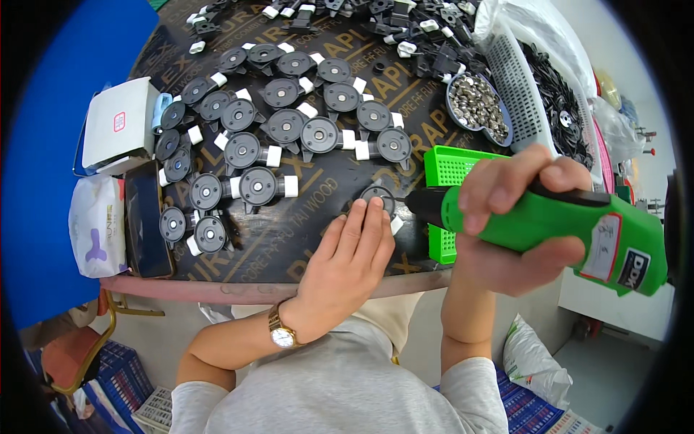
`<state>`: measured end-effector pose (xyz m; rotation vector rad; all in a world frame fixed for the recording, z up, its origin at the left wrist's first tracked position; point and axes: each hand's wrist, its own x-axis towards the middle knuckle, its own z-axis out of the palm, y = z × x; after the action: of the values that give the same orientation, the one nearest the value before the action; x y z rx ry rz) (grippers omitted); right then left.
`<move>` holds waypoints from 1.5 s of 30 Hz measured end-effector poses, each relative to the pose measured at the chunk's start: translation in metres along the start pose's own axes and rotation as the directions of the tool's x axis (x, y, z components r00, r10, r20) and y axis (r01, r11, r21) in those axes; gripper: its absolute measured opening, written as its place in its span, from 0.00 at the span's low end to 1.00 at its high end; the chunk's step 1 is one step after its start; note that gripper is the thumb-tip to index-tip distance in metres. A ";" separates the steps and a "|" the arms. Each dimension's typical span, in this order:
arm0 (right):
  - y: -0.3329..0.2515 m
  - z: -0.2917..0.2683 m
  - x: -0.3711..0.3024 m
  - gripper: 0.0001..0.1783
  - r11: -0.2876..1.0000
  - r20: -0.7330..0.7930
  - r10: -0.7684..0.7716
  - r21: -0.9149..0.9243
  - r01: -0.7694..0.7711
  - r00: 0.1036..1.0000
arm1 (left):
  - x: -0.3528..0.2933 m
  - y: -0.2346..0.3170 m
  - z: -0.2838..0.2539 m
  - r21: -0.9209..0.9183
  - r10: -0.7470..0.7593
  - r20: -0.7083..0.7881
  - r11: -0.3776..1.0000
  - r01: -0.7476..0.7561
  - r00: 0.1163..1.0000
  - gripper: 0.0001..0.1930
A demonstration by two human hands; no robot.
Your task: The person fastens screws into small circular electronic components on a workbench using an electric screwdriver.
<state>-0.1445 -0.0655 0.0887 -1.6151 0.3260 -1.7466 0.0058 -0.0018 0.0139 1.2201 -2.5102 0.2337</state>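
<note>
My left hand [347,249] rests on the table, its fingers stretched out side by side and pressing a round black plastic part [378,195] with a white end. The thumb is hidden. In my right hand [510,217] is a green electric screwdriver [549,235], fingers wrapped round its body. Its black nose points left and its tip reaches the rim of the held part; whether the bit touches cannot be made out. Across the table to the left lie several similar round black parts [285,125], each with a metal centre and many with white ends.
A green perforated tray [441,246] stands under the screwdriver. Behind it are a bowl of metal fasteners [477,105] and a white basket [517,83] of black pieces. More black parts [412,36] heap at the back. A white box [119,126], tissue pack [97,224] and phone [148,220] line the left.
</note>
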 end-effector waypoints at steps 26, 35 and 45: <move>0.036 0.033 -0.004 0.21 0.935 -0.177 0.076 -0.329 -0.132 0.981 | -0.005 0.000 0.005 -0.013 -0.055 -0.041 0.998 0.055 0.998 0.19; 0.031 0.041 -0.001 0.18 0.936 -0.326 0.134 -0.269 -0.227 0.936 | -0.003 0.003 0.003 -0.014 -0.046 -0.053 0.999 0.046 0.998 0.19; -0.033 -0.018 -0.005 0.30 0.973 -0.179 -0.005 -0.230 -0.037 0.984 | -0.001 0.002 0.006 -0.064 -0.070 -0.102 0.996 0.064 0.992 0.16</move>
<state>-0.1729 -0.0438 0.1020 -1.6118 0.6491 -1.9027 0.0032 -0.0016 0.0079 1.2330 -2.3657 0.1976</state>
